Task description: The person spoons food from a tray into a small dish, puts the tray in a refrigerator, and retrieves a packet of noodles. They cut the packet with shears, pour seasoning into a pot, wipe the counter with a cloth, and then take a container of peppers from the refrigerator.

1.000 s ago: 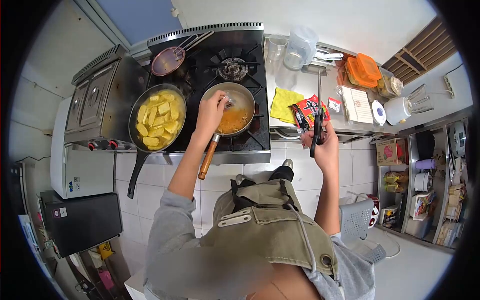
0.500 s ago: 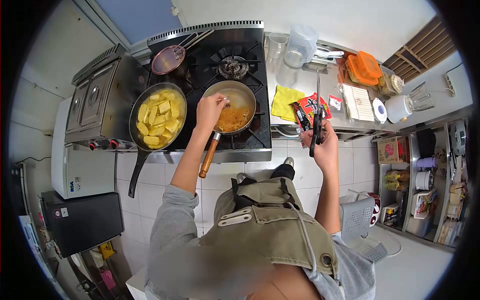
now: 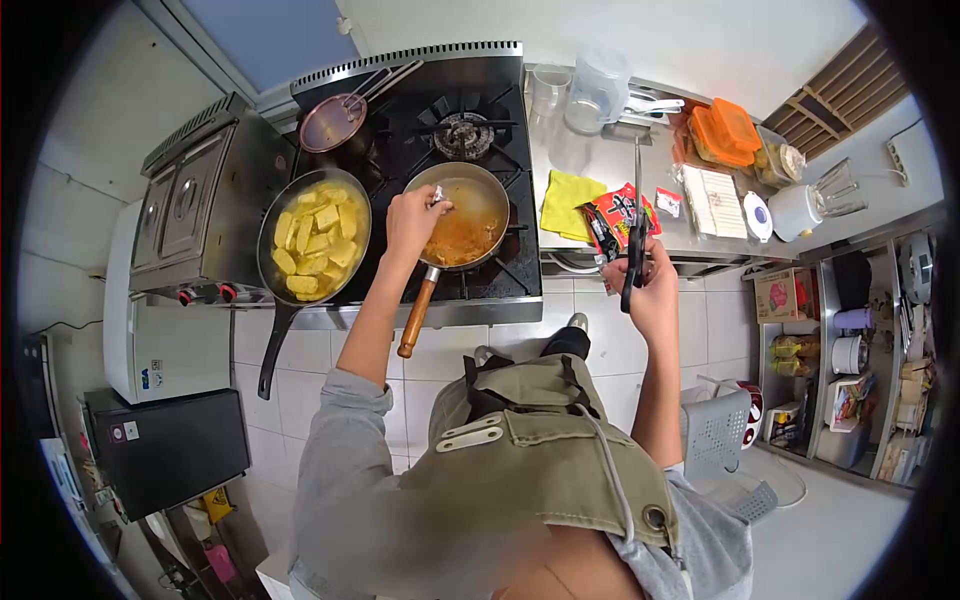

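Observation:
My left hand (image 3: 413, 222) is over the left edge of a small pan (image 3: 478, 186) of orange broth and noodles on the black stove (image 3: 500, 275), pinching a small silvery sachet (image 3: 438, 198). The pan's wooden handle (image 3: 415, 318) points toward me. My right hand (image 3: 652, 290) holds black scissors (image 3: 635, 235) upright at the counter's front edge. A red noodle packet (image 3: 620, 215) lies on the steel counter just behind the scissors.
A large pan of yellow chunks (image 3: 314, 238) sits left of the small pan. A copper pan (image 3: 333, 122) is at the back burner. A yellow cloth (image 3: 567, 203), jugs (image 3: 598, 88), orange-lidded boxes (image 3: 728, 135) and a blender (image 3: 815, 203) crowd the counter. Shelves stand at right.
My left hand has drawn back slightly from the middle of the small pan to its left edge, still pinching the sachet. My right hand with the scissors has barely moved.

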Available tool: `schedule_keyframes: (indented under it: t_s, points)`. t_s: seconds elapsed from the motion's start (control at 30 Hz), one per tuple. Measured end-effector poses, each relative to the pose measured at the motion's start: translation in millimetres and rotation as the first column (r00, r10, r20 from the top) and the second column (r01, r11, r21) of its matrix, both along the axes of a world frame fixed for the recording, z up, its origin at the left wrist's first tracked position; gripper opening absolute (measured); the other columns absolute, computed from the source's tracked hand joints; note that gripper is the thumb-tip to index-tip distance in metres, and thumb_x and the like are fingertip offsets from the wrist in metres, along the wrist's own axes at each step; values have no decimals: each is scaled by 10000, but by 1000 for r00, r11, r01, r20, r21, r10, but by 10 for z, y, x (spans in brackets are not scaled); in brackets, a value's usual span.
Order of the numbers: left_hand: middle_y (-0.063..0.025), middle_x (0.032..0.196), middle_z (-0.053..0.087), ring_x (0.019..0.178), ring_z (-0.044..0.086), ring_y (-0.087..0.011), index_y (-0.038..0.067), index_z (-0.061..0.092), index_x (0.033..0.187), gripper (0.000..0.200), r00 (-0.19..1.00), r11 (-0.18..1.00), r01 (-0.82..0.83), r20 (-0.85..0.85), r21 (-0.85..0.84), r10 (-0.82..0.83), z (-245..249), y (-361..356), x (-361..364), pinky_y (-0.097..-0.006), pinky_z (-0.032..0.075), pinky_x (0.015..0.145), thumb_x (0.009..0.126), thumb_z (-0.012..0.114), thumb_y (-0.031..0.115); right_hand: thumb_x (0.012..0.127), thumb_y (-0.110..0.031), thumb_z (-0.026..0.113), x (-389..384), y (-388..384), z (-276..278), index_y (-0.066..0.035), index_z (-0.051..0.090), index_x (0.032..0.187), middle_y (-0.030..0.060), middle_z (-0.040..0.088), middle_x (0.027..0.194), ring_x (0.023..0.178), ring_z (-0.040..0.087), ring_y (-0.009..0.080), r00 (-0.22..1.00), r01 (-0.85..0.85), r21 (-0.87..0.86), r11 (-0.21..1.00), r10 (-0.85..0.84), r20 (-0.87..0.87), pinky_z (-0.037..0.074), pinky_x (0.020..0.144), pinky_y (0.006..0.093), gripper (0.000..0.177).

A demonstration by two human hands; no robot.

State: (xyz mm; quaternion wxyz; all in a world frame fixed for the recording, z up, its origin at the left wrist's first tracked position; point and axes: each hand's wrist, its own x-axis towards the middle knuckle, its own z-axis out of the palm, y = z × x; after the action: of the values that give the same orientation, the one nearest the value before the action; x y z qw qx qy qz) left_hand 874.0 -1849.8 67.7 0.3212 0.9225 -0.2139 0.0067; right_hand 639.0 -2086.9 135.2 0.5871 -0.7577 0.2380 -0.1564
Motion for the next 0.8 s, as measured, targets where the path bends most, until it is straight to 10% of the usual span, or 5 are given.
schedule_keyframes:
  t_s: [0.7, 0.8]
  points:
    - [-163, 812, 653, 722, 647, -266, 4, 647, 941, 248, 996, 971, 72, 65, -227, -59, 182, -36, -64, -318, 503, 672, 705, 675, 77, 700, -2, 657, 8, 68, 20, -15, 491, 951, 58, 639, 687, 596, 598, 98, 1000, 17, 33, 999, -17, 3, 480, 565, 234, 301]
    - [-170, 810, 649, 731, 645, -278, 5, 652, 926, 227, 993, 991, 122, -3, -57, -122, -79, -3, -91, -323, 503, 672, 711, 672, 75, 699, -5, 667, 11, 64, -19, -16, 493, 946, 52, 635, 684, 596, 591, 89, 1000, 9, 24, 1000, -10, 4, 475, 563, 233, 303]
